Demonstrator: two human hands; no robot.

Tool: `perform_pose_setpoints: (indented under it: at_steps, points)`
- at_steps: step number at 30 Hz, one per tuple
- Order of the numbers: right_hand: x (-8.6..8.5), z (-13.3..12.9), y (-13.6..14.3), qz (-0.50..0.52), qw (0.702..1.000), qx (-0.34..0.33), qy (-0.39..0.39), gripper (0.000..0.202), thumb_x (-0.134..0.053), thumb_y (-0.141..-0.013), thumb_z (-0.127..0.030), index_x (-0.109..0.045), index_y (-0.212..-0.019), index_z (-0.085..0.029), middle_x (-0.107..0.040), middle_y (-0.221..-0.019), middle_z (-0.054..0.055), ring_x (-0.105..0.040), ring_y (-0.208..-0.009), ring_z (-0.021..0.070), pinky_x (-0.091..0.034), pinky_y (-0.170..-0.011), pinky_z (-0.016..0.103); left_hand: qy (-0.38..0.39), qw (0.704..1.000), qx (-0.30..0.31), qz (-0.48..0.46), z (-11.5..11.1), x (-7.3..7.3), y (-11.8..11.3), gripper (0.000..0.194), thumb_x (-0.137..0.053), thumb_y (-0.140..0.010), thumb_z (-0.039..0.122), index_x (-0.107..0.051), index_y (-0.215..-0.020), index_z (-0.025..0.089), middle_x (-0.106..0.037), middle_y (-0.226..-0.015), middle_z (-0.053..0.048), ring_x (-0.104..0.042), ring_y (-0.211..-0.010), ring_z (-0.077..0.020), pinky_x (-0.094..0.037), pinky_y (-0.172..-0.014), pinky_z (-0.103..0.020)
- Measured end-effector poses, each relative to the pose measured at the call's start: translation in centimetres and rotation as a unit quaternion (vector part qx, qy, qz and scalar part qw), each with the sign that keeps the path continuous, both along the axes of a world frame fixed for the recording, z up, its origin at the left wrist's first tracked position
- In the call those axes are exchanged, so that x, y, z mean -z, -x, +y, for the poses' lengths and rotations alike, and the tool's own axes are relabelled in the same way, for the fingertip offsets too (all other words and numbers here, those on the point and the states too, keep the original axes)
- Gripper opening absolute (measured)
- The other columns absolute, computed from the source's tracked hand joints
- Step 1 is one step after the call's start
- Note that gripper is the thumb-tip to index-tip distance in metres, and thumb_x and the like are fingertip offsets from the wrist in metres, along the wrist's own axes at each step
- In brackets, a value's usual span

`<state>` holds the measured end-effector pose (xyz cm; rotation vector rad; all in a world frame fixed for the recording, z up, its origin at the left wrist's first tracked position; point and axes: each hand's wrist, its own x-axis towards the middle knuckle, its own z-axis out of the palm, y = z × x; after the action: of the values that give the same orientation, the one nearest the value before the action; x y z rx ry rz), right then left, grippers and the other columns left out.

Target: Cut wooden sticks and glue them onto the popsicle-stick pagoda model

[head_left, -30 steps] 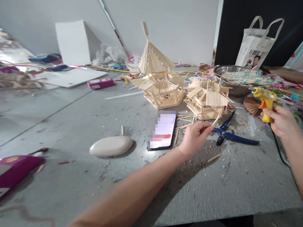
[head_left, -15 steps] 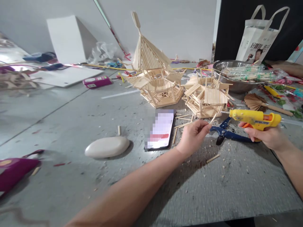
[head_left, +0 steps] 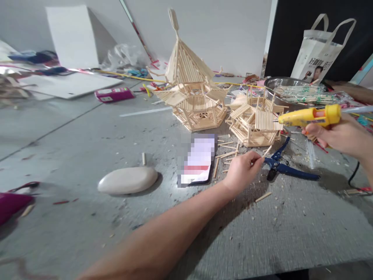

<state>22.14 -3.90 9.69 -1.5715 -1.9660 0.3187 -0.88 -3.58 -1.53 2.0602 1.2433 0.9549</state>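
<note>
My left hand (head_left: 244,169) pinches a short wooden stick (head_left: 267,151) just in front of the smaller stick model (head_left: 253,124). My right hand (head_left: 335,134) is wrapped round a yellow glue gun (head_left: 311,116), whose nozzle points left at the smaller model's right side; whether it touches cannot be told. Blue-handled cutters (head_left: 294,171) lie open on the table, close to my left fingertips. A taller stick pavilion (head_left: 198,105) with a pointed roof stands behind and to the left. Loose cut sticks (head_left: 216,167) are scattered between the phone (head_left: 199,159) and my left hand.
A smooth pale oblong object (head_left: 128,180) lies left of the phone. A metal bowl (head_left: 269,83) of wrapped sticks stands at the back right, before a white bag (head_left: 314,54). Purple items (head_left: 116,94) and a white board (head_left: 72,83) are on the left.
My right hand has raised the glue gun and moved it back, off the cutters. My left hand, still holding the stick, is slightly lower and further right. The view has shifted a little.
</note>
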Motion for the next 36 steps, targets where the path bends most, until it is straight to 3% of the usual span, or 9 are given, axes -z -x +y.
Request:
perform_pose_setpoints:
  at_steps: [3,7,13,18,23,27,32,36]
  points:
    - [-2.8,1.7,1.8,-0.143,0.990,0.012,-0.005,0.043,-0.052,-0.068,-0.063,-0.063,-0.066,-0.022,-0.042,-0.036,-0.007,-0.037,-0.034,0.0070,-0.027,-0.037,0.022,-0.001,1.000,0.001,0.011,0.2,0.0,-0.1,0.022,-0.047,-0.080,0.030,-0.062,-0.069,0.018,-0.060,-0.057,-0.002,-0.048,-0.048,-0.0109,-0.033,-0.049,-0.025]
    - [-4.0,3.2,4.4,-0.194,0.980,0.036,-0.012,0.050,-0.051,-0.064,-0.069,-0.063,-0.069,-0.021,-0.055,-0.055,-0.002,-0.045,-0.048,0.0093,-0.031,-0.046,0.023,-0.006,1.000,-0.002,0.025,0.4,0.2,-0.1,0.024,-0.045,-0.081,0.031,-0.063,-0.072,0.017,-0.061,-0.058,-0.002,-0.050,-0.050,-0.0110,-0.034,-0.050,-0.025]
    - [-3.9,4.3,6.0,-0.245,0.966,0.082,0.019,0.050,-0.054,-0.061,-0.069,-0.061,-0.064,-0.019,-0.049,-0.051,-0.001,-0.045,-0.050,0.0126,-0.031,-0.050,0.027,-0.014,0.998,-0.003,0.061,0.4,0.4,-0.4,0.029,-0.044,-0.081,0.034,-0.065,-0.073,0.017,-0.060,-0.058,-0.003,-0.050,-0.050,-0.0113,-0.032,-0.050,-0.025]
    - [-3.7,5.1,5.4,-0.204,0.979,-0.013,-0.026,0.042,-0.058,-0.063,-0.062,-0.057,-0.055,-0.021,-0.040,-0.043,-0.004,-0.048,-0.050,0.0127,-0.036,-0.053,0.027,-0.017,0.998,-0.005,0.053,0.5,0.4,-0.4,0.028,-0.044,-0.081,0.034,-0.065,-0.074,0.017,-0.062,-0.061,-0.004,-0.051,-0.051,-0.0119,-0.033,-0.051,-0.026]
    - [-2.8,6.3,4.0,-0.140,0.984,-0.101,-0.050,0.028,-0.064,-0.066,-0.050,-0.059,-0.058,-0.023,-0.040,-0.045,-0.003,-0.056,-0.064,0.0181,-0.042,-0.060,0.029,-0.022,0.998,-0.005,0.051,0.5,0.6,-0.5,0.029,-0.043,-0.081,0.035,-0.064,-0.073,0.016,-0.061,-0.059,-0.004,-0.050,-0.049,-0.0114,-0.032,-0.050,-0.026]
    - [-2.7,6.4,3.7,-0.121,0.986,-0.105,-0.044,0.024,-0.065,-0.066,-0.046,-0.060,-0.060,-0.024,-0.040,-0.046,-0.002,-0.057,-0.070,0.0206,-0.043,-0.061,0.030,-0.025,0.999,-0.006,0.047,0.5,0.6,-0.6,0.029,-0.043,-0.081,0.035,-0.064,-0.073,0.017,-0.062,-0.060,-0.004,-0.051,-0.051,-0.0119,-0.032,-0.050,-0.026]
    - [-2.9,6.0,4.1,-0.148,0.985,-0.080,-0.024,0.033,-0.063,-0.065,-0.053,-0.055,-0.054,-0.023,-0.041,-0.045,-0.002,-0.055,-0.063,0.0183,-0.041,-0.055,0.027,-0.022,0.998,-0.008,0.060,0.5,0.6,-0.6,0.030,-0.043,-0.081,0.036,-0.065,-0.075,0.017,-0.064,-0.063,-0.006,-0.054,-0.053,-0.0140,-0.034,-0.052,-0.027]
    - [-2.8,6.2,3.9,-0.147,0.983,-0.099,-0.039,0.030,-0.063,-0.066,-0.052,-0.057,-0.056,-0.024,-0.040,-0.044,-0.002,-0.055,-0.062,0.0187,-0.041,-0.055,0.029,-0.017,0.998,-0.009,0.068,0.5,0.4,-0.5,0.030,-0.043,-0.082,0.036,-0.065,-0.076,0.017,-0.065,-0.065,-0.006,-0.056,-0.055,-0.0149,-0.034,-0.053,-0.027]
